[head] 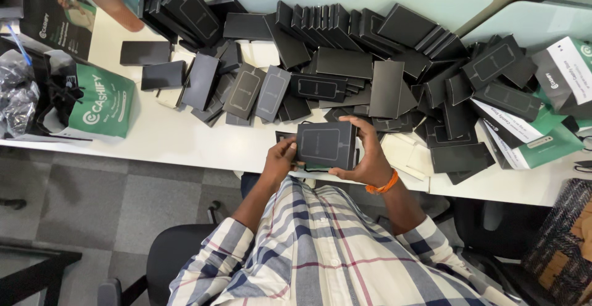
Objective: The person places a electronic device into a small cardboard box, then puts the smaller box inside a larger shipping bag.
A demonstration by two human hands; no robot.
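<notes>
A flat black box (325,144) with a thin grey outline on its lid is held just above the near edge of the white table (166,134). My left hand (281,161) grips its left end. My right hand (365,158), with an orange band at the wrist, wraps around its right end and far edge. A second dark box seems to sit directly under it, mostly hidden. Beyond the hands lies a large heap of several similar black boxes (320,65), some standing on edge in rows, some flat.
Green and white paper bags sit at the left (102,107) and right (542,146) of the table. Another person's arm (108,1) reaches in at the far left. A clear plastic wrap (17,96) lies at the left edge. Black chairs stand on the grey floor.
</notes>
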